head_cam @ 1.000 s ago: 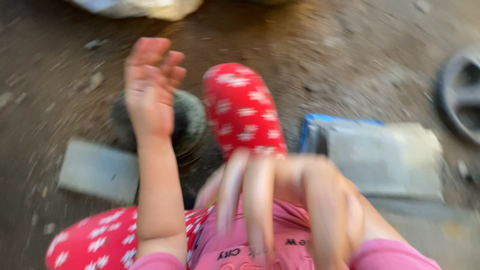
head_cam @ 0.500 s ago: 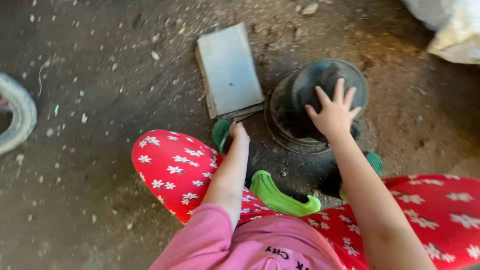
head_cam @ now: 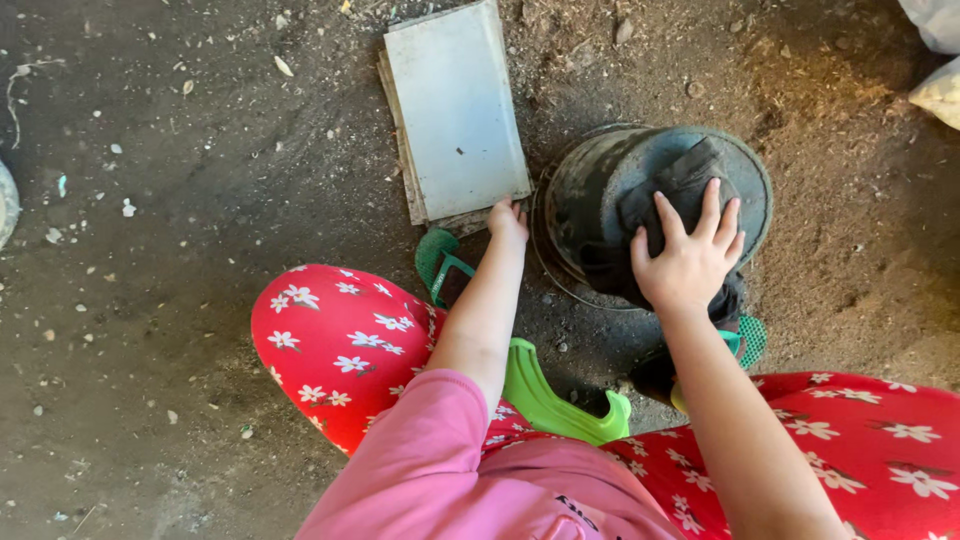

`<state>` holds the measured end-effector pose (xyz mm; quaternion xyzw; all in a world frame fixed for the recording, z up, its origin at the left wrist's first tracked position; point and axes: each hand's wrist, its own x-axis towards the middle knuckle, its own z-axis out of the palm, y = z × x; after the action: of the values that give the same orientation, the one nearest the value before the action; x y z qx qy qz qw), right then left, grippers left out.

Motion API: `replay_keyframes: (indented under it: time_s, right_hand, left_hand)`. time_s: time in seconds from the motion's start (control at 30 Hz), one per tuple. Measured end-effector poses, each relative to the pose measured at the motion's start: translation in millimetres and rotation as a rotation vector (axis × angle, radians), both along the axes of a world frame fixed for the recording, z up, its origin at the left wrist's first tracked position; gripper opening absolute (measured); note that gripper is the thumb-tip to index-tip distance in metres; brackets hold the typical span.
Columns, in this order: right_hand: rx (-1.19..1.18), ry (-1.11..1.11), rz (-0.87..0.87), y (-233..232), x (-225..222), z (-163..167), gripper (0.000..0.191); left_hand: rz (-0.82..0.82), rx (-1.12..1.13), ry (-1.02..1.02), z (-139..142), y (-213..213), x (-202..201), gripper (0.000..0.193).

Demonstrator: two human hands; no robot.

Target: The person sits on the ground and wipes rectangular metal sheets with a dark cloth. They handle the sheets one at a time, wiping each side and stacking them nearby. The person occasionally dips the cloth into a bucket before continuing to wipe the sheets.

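Note:
A dark, dirty round pot [head_cam: 600, 200] stands on the dirt ground in front of me, with a dark cloth [head_cam: 680, 185] lying across its top. My right hand [head_cam: 688, 255] presses flat on that cloth, fingers spread. My left hand [head_cam: 508, 222] reaches down between the pot and a flat grey slab [head_cam: 455, 110], its fingers curled at the slab's near corner; whether it grips anything is hidden. My knees in red flowered trousers [head_cam: 340, 340] frame the pot, and green sandals [head_cam: 440, 258] show under them.
A bright green plastic piece [head_cam: 550, 395] lies between my legs. White sacks [head_cam: 935, 60] sit at the top right corner, and a pale round rim [head_cam: 6, 200] shows at the left edge. Small stones and debris dot the brown dirt ground [head_cam: 180, 200].
The view swung from a blurred look at raised hands down onto the pot. My right hand stays spread on the cloth; my left hand has reached further forward to the slab's corner.

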<state>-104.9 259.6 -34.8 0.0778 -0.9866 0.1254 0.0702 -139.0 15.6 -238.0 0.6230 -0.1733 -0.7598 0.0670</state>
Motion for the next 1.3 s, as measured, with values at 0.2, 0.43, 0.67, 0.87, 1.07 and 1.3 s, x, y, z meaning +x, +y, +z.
replay_keyframes:
  time_s: [0.2, 0.43, 0.67, 0.87, 1.07, 1.3]
  right_hand:
    - [0.006, 0.016, -0.002, 1.3, -2.1, 2.0, 0.049]
    - [-0.013, 0.01, -0.021, 2.5, -4.5, 4.9, 0.048]
    - [-0.017, 0.023, -0.014, 5.5, -7.0, 4.3, 0.047]
    - [-0.031, 0.019, -0.021, 7.3, -8.6, 3.2, 0.048]
    - [-0.023, 0.037, -0.02, 8.0, -7.8, -0.9, 0.048]
    - [-0.056, 0.036, -0.022, 5.1, -1.7, 12.4, 0.055]
  left_hand:
    - [0.108, 0.102, -0.072, 2.6, 14.0, -36.2, 0.055]
    - [0.096, 0.039, -0.042, 12.8, 10.3, -51.8, 0.061]
    - [0.204, -0.3, -0.407, 21.0, -20.0, -50.3, 0.047]
    - [0.312, -0.371, -0.364, 23.8, -60.6, -44.4, 0.045]
    - [0.445, -0.442, -0.208, 45.5, -93.3, -35.7, 0.046]
    - [0.509, -0.58, 0.15, 105.3, -95.7, -10.5, 0.046]
